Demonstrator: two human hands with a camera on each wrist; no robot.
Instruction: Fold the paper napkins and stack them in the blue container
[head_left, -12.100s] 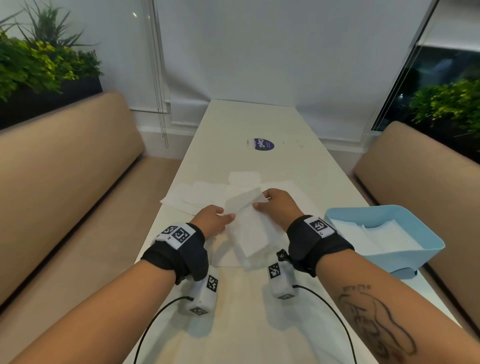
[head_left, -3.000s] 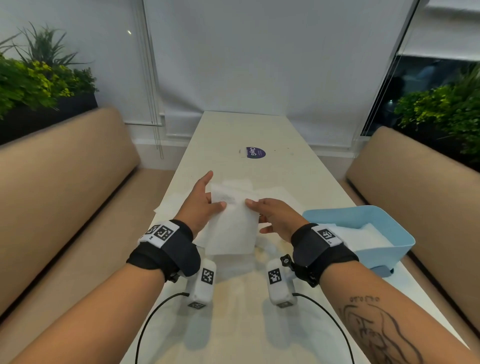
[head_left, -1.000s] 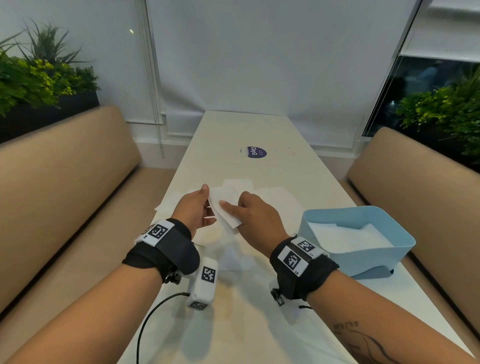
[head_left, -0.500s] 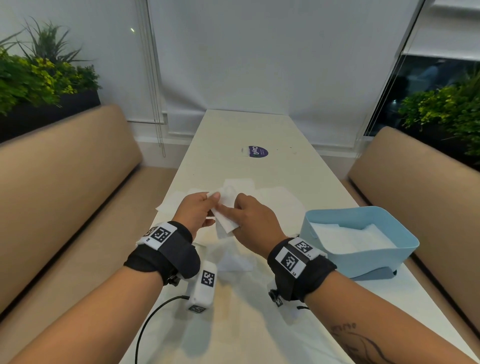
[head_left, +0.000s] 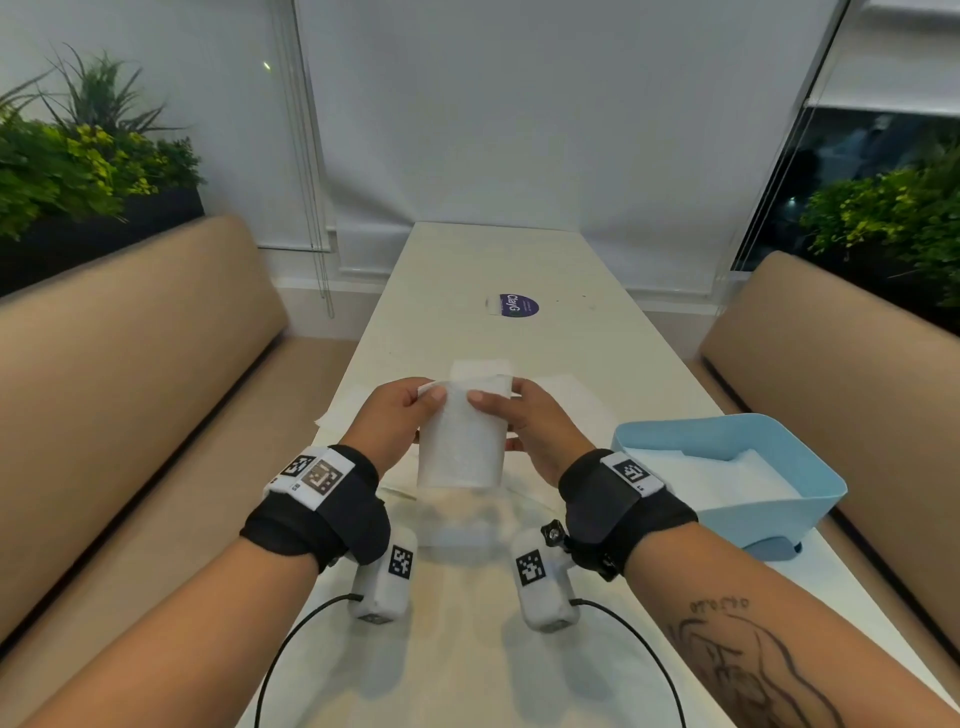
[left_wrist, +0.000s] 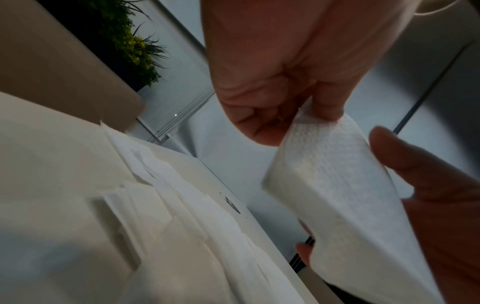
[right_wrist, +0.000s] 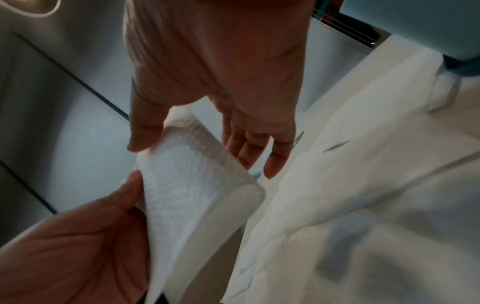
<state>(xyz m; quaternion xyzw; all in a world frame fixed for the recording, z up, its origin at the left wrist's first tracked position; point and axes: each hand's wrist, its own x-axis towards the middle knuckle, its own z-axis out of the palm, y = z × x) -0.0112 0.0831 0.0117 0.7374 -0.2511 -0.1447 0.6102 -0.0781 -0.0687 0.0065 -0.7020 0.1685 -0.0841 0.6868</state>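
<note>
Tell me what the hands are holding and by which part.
One folded paper napkin: the left hand and right hand each pinch it near its top edge, one at each side.

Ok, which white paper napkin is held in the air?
The folded white paper napkin pinched by left hand and right hand; loose napkins lie on the white table, stacked napkins in the blue plastic container.

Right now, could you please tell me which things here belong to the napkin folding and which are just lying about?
Part of the job: the held napkin, pinched by the left hand and right hand; loose napkins on the table; blue container; stacked napkins inside it.
Just lying about: purple sticker; plants; benches.
</note>
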